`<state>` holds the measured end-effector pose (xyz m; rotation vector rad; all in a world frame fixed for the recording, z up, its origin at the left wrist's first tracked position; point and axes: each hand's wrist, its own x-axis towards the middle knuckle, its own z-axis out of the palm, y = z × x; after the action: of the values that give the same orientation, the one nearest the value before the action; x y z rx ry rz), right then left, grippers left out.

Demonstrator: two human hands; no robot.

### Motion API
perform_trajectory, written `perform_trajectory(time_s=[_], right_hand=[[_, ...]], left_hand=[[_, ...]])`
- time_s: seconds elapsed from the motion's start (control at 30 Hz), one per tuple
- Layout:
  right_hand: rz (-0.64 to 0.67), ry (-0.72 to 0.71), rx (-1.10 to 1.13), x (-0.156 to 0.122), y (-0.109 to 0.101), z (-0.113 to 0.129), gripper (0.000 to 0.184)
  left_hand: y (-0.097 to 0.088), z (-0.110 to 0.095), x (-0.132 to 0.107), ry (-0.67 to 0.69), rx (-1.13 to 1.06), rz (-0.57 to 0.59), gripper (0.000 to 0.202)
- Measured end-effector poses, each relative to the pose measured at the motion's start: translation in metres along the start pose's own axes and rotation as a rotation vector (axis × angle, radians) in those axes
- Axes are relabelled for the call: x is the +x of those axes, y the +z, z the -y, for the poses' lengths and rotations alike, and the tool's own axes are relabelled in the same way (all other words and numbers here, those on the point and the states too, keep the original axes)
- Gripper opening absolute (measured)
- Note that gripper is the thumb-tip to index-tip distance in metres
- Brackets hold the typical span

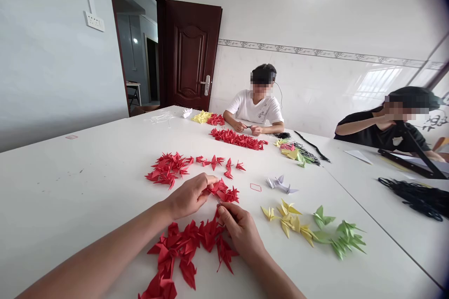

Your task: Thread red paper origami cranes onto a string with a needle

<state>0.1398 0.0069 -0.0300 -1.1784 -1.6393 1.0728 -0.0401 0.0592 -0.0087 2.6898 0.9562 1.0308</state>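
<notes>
My left hand (189, 195) pinches a small bunch of red paper cranes (224, 192) just above the white table (70, 182). My right hand (240, 229) is closed in a pinch right below that bunch, fingers pressed together on something thin that I cannot make out. A strung row of red cranes (185, 250) trails from under my right hand toward the near edge. A loose pile of red cranes (168, 168) lies beyond my left hand.
Yellow and green cranes (315, 231) lie to the right, a white crane (279, 183) and a red rubber band (256, 187) behind them. Two other people sit at the far side with red cranes (238, 139), mixed cranes and black cords (417, 196). An open door (191, 53) stands behind.
</notes>
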Motion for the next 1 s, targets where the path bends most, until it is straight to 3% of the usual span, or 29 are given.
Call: perform_trajectory(time_s=[0.17, 0.4, 0.5, 0.83, 1.0], right_hand=[[-0.002, -0.014, 0.022, 0.0, 0.001, 0.0, 0.033], [-0.006, -0.008, 0.012, 0.0, 0.001, -0.003, 0.037], [-0.009, -0.009, 0.001, 0.0, 0.002, -0.004, 0.038], [-0.002, 0.01, 0.02, 0.0, 0.003, -0.001, 0.04], [0.008, 0.007, 0.029, 0.0, 0.003, 0.0, 0.039]], left_hand=[[-0.001, -0.008, 0.001, 0.033, 0.013, 0.038, 0.036], [-0.011, 0.041, -0.002, -0.235, 0.112, -0.121, 0.036], [-0.013, 0.053, -0.004, -0.287, 0.117, -0.136, 0.03], [-0.013, 0.047, -0.003, -0.274, 0.189, -0.066, 0.018], [-0.014, 0.039, -0.002, -0.204, 0.198, -0.109, 0.018]])
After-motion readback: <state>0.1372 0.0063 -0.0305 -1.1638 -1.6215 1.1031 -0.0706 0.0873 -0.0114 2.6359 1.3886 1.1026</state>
